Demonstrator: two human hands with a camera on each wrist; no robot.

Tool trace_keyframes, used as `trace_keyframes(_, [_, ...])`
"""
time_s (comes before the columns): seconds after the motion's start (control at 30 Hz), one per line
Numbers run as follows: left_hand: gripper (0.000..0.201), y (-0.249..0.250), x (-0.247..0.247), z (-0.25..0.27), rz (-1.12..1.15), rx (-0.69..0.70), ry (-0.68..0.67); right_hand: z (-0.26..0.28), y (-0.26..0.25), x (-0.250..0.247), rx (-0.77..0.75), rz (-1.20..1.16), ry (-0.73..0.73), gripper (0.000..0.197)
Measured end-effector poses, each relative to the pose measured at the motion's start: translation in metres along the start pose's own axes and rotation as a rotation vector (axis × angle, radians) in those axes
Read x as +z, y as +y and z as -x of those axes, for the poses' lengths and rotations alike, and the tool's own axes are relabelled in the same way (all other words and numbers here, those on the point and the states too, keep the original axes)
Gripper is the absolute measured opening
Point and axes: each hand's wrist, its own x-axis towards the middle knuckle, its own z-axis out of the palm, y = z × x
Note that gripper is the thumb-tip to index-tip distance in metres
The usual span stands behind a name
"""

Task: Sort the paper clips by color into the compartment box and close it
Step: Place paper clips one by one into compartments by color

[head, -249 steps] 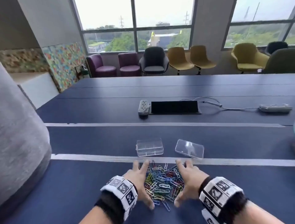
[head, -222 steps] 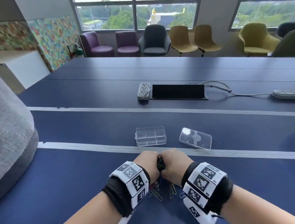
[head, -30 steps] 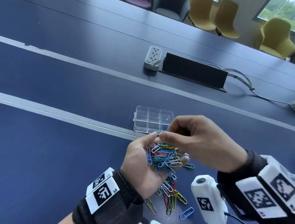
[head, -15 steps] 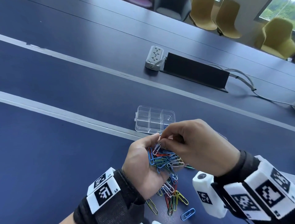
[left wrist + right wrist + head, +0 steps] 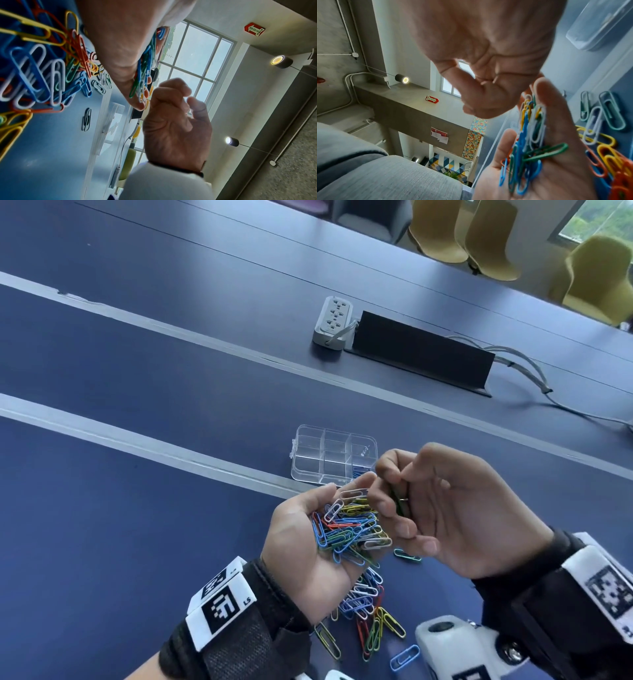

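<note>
My left hand [image 5: 294, 532] lies palm up just above the table, carrying a pile of paper clips [image 5: 349, 529] in blue, green, yellow, red and white. My right hand [image 5: 394, 474] is close to the right of it, fingers curled, and pinches a green paper clip [image 5: 397, 503] by thumb and fingers. The clear compartment box [image 5: 329, 453] stands open just beyond both hands, with blue clips in its near right compartment. More clips [image 5: 368, 611] lie on the table under my left wrist. The clear lid [image 5: 109, 128] lies flat on the table.
A grey power strip [image 5: 332, 321] and a black cable hatch [image 5: 421, 354] sit farther back on the dark blue table [image 5: 137, 542]. Two pale seams cross the table. Yellow chairs [image 5: 479, 237] stand beyond the far edge.
My right hand has drawn a green clip out of the pile in my left palm and pulled back a little to the right. Seconds ago both hands gathered clips off the table.
</note>
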Motion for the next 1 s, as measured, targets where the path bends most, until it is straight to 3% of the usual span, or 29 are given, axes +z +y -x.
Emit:
trace_keyframes(0.07, [0.041,-0.001,0.002,0.0,0.007,0.009,0.021,0.002,0.004,0.004,-0.018,0.186,0.058,0.013])
trace_keyframes(0.13, [0.043,0.0,0.002,0.001,0.024,0.015,0.038,0.005,0.011,0.009,-0.121,0.583,0.118,0.015])
trace_keyframes(0.2, [0.043,0.002,0.003,0.002,0.015,-0.004,0.043,0.007,0.016,0.015,-0.249,1.019,0.161,0.001])
trace_keyframes(0.27, [0.045,0.003,0.003,0.003,0.005,-0.025,0.041,0.007,0.022,0.015,-0.312,1.298,0.186,0.009])
trace_keyframes(0.5, [0.045,0.003,0.004,0.004,0.012,-0.055,0.048,0.005,0.022,0.018,-0.36,1.417,0.187,0.006])
trace_keyframes(0.7, [0.046,0.001,0.006,0.005,0.095,-0.023,0.03,0.005,0.012,0.013,-0.381,1.214,0.127,0.012])
trace_keyframes(0.8, [0.039,-0.001,0.006,0.005,0.065,-0.046,0.02,0.002,0.002,0.009,-0.383,1.187,0.178,0.013])
trace_keyframes(1.0, [0.029,-0.005,0.006,0.007,0.022,-0.059,0.069,-0.032,-0.028,0.007,-0.253,1.544,0.36,0.013])
